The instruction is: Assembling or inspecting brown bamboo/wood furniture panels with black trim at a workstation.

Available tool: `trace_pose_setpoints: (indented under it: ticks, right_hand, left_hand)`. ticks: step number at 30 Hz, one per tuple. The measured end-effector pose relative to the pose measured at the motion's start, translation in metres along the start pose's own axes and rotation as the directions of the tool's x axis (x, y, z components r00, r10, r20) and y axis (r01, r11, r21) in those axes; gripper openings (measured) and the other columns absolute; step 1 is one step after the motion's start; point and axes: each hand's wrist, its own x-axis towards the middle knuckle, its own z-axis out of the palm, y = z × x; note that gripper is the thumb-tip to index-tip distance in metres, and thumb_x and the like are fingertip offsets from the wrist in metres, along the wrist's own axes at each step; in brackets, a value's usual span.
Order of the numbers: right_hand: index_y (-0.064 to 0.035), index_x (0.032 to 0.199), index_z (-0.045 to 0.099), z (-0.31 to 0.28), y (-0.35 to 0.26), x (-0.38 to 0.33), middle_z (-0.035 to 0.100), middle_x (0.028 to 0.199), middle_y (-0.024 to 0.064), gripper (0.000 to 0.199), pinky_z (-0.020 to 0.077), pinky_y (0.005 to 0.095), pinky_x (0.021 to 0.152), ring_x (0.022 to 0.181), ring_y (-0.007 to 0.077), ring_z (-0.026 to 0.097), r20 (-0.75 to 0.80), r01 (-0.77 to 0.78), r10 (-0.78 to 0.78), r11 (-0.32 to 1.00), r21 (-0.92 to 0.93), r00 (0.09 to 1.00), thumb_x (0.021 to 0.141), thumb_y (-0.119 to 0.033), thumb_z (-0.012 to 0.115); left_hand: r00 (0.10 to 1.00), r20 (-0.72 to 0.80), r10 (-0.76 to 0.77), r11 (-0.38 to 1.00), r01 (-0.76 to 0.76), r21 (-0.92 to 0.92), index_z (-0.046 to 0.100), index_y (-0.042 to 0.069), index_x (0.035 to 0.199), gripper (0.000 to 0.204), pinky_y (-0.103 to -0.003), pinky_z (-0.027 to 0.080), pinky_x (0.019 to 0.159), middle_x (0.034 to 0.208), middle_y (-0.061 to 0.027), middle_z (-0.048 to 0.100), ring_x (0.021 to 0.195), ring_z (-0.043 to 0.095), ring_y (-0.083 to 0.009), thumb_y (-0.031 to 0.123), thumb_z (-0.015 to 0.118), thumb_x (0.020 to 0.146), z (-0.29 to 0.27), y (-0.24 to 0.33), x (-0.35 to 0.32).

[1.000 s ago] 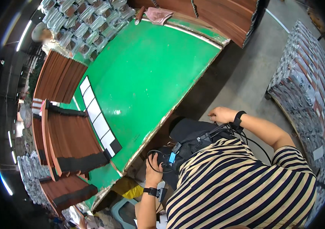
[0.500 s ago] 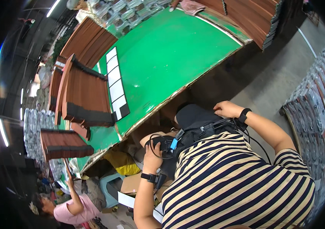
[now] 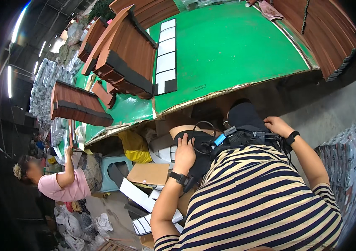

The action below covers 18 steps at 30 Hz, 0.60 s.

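Note:
My left hand (image 3: 185,153) lies on the dark cloth over my thigh, fingers stretched out, with nothing in it. A black cable loops beside its fingertips. My right hand (image 3: 279,126) rests by my other thigh, next to the black waist pouch (image 3: 249,136); its fingers are loosely bent and apart, and I see nothing held. A blue clip (image 3: 225,136) sits on the strap between the hands. Beyond them stands a green-topped table (image 3: 228,46). On it lies a strip of white panels with black borders (image 3: 166,58), beside a stack of brown wood-grain boards (image 3: 132,54).
More brown boards (image 3: 80,103) stand at the table's left, and a large stack (image 3: 320,33) at its far right. A person in pink (image 3: 63,184) works at left. Below are a blue stool (image 3: 110,167), yellow bag (image 3: 135,146) and cardboard (image 3: 148,173). Wrapped bundles (image 3: 349,163) stand right.
My view has turned, so the table sits farther right and higher. My left hand has flattened on my thigh. The person in pink has shifted slightly in view.

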Motion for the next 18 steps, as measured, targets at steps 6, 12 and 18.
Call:
trace_pose_setpoints:
  ticks: [6, 12, 18]
  right_hand:
    - [0.0024, 0.11, 0.064, 0.004, 0.008, -0.005, 0.068, 0.099, 0.021, 0.03, 0.0497, 0.0358, 0.081, 0.09, 0.0307, 0.066, -0.032, -0.018, 0.019, 1.0, 0.014, 0.999, 0.086, -0.014, 0.056]
    - [0.004, 0.107, 0.064, -0.006, -0.018, 0.002, 0.065, 0.101, 0.0252, 0.029, 0.0478, 0.0392, 0.087, 0.097, 0.0386, 0.062, 0.05, -0.121, 0.124, 0.991, -0.062, 0.991, 0.086, -0.015, 0.055]
    - [0.0039, 0.101, 0.065, -0.003, -0.011, 0.013, 0.065, 0.098, 0.0263, 0.025, 0.048, 0.0435, 0.085, 0.094, 0.0422, 0.061, 0.046, -0.084, 0.096, 0.973, -0.214, 0.994, 0.086, -0.012, 0.054]
  left_hand:
    - [0.995, 0.026, -0.101, 0.989, 0.103, -0.102, 0.056, 0.003, 0.122, 0.035, -0.046, 0.038, 0.105, 0.139, -0.0241, 0.043, 0.125, 0.043, -0.0459, 0.007, 0.046, 0.089, 0.002, -0.002, 0.0]
    - [0.99, -0.013, -0.139, 0.98, 0.135, -0.147, 0.059, 0.006, 0.12, 0.035, -0.051, 0.046, 0.092, 0.139, -0.0207, 0.043, 0.124, 0.044, -0.0452, 0.009, 0.048, 0.087, 0.006, -0.009, -0.002]
    - [0.975, -0.024, -0.222, 0.947, 0.21, -0.245, 0.06, 0.005, 0.119, 0.034, -0.051, 0.043, 0.096, 0.14, -0.0185, 0.044, 0.124, 0.044, -0.043, 0.008, 0.052, 0.086, 0.004, -0.009, -0.001]
